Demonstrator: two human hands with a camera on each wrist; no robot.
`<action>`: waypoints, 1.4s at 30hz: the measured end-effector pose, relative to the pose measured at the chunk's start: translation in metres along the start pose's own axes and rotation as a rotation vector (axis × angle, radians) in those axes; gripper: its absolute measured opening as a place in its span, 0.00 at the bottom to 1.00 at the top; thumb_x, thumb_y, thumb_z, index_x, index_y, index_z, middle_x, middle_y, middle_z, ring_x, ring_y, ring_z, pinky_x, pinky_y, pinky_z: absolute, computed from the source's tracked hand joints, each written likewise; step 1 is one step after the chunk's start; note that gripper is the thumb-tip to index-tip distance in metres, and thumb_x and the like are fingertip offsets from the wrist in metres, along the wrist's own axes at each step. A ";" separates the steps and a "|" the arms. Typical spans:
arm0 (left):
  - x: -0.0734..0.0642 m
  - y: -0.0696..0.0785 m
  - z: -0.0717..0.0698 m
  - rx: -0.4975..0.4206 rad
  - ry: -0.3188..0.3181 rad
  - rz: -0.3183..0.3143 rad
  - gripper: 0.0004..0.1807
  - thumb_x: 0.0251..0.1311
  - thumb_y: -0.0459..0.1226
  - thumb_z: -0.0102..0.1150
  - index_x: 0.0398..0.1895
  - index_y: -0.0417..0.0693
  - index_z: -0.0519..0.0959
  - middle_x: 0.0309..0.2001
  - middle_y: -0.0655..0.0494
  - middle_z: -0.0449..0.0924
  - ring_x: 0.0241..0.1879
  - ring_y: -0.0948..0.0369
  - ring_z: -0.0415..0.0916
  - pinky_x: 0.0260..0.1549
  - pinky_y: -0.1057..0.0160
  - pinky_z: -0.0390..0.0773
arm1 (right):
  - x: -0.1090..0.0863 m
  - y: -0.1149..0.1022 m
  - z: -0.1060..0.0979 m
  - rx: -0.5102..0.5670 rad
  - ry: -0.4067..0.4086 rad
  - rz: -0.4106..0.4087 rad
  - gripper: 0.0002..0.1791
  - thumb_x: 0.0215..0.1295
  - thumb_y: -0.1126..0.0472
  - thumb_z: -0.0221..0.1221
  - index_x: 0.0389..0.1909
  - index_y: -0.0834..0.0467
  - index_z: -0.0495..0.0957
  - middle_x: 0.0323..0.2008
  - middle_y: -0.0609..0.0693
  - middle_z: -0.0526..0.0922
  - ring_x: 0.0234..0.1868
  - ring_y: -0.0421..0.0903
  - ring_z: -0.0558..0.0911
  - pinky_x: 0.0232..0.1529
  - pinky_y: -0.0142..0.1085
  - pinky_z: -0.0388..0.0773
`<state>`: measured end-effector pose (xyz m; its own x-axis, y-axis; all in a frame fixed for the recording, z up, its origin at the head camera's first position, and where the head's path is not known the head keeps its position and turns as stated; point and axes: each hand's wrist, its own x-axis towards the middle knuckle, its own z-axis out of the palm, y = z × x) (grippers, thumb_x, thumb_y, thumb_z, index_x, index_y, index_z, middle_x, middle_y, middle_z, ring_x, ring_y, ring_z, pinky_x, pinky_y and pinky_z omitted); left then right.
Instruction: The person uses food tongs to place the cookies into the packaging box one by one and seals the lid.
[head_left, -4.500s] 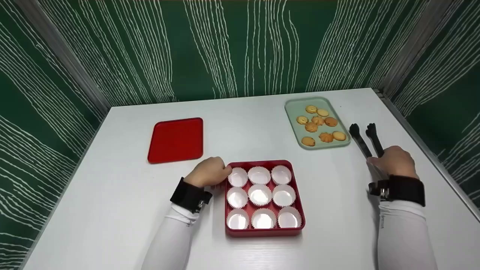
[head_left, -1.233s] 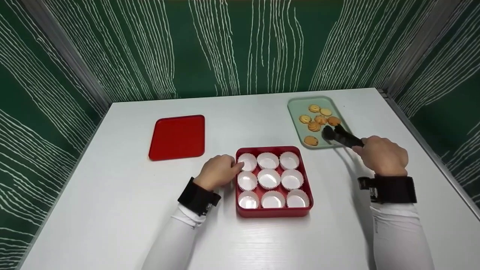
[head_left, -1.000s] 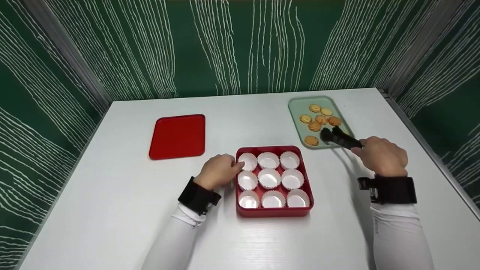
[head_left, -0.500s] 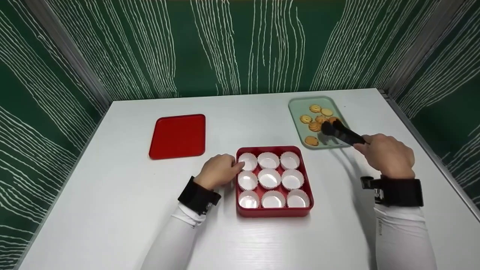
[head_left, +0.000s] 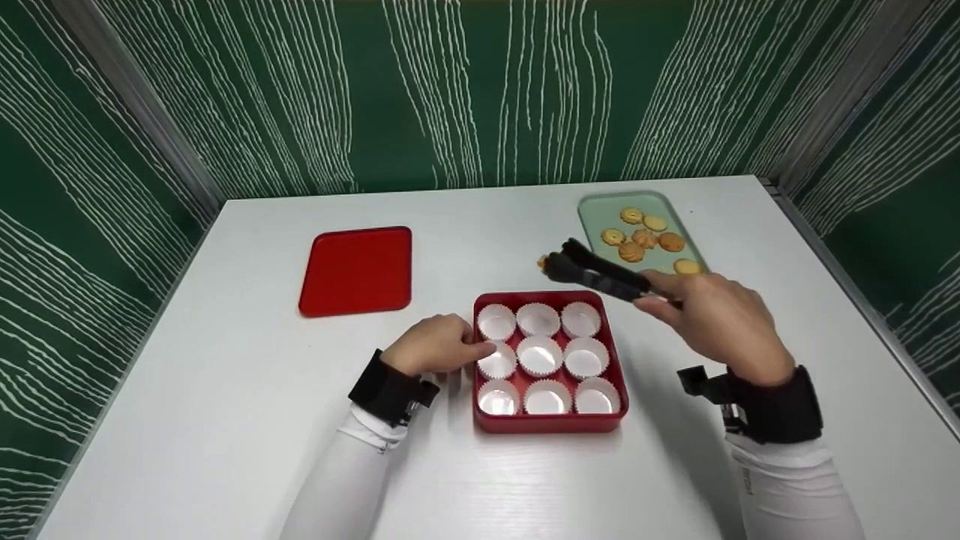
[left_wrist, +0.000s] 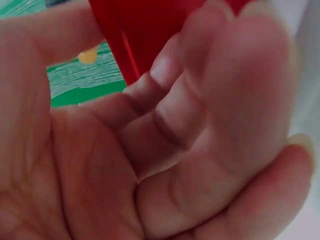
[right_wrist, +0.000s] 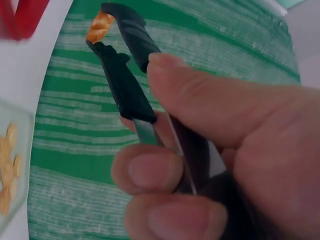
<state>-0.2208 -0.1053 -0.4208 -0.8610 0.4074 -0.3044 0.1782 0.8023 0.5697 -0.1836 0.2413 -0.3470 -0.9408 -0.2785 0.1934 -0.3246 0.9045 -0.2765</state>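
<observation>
My right hand (head_left: 720,319) grips a pair of black-tipped tongs (head_left: 600,274) just beyond the far rim of the red box. Between the tong tips, a ridged golden cookie (right_wrist: 100,26) is pinched, mostly covered by them in the head view. My left hand (head_left: 439,346) holds the red box (head_left: 547,424) at its left wall, thumb over the rim and fingers curled outside it. White fluted paper cups (head_left: 539,356) stand in rows inside the box, with no cookie in them. In the left wrist view, the curled fingers (left_wrist: 175,115) lie beside the box's red wall.
A green tray (head_left: 592,206) with several cookies (head_left: 645,238) stands at the back right, its near left corner partly behind the tongs. A flat red tray (head_left: 356,270) lies at the back left. Green panels with white streaks (head_left: 480,97) rise behind the white table (head_left: 225,375).
The tongs went from beside the green tray onto it, took hold of a ridged cookie and carried it left towards the box. Earlier, the left hand shifted the box slightly away; its thumb now lies lower.
</observation>
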 end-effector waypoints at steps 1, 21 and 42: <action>0.000 0.000 0.000 -0.007 -0.013 0.001 0.25 0.64 0.56 0.58 0.21 0.44 0.80 0.19 0.52 0.82 0.17 0.54 0.80 0.19 0.60 0.76 | 0.001 -0.006 0.005 -0.006 0.002 -0.028 0.19 0.65 0.47 0.64 0.55 0.49 0.83 0.27 0.53 0.84 0.27 0.52 0.79 0.21 0.48 0.69; -0.001 0.003 -0.001 -0.006 -0.076 0.047 0.28 0.64 0.56 0.59 0.21 0.41 0.85 0.19 0.50 0.83 0.18 0.53 0.80 0.17 0.62 0.74 | 0.013 -0.044 0.062 -0.096 -0.060 -0.212 0.14 0.59 0.50 0.70 0.38 0.49 0.76 0.11 0.41 0.66 0.17 0.45 0.71 0.13 0.38 0.60; -0.001 0.002 0.000 -0.011 -0.064 0.052 0.25 0.64 0.55 0.59 0.21 0.45 0.86 0.20 0.51 0.84 0.19 0.52 0.82 0.16 0.64 0.74 | 0.010 -0.032 0.038 -0.036 -0.133 -0.148 0.24 0.62 0.51 0.68 0.58 0.53 0.79 0.17 0.43 0.73 0.21 0.44 0.74 0.17 0.40 0.66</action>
<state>-0.2190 -0.1041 -0.4193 -0.8182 0.4762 -0.3221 0.2169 0.7745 0.5942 -0.1862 0.1970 -0.3717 -0.8887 -0.4469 0.1023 -0.4584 0.8610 -0.2203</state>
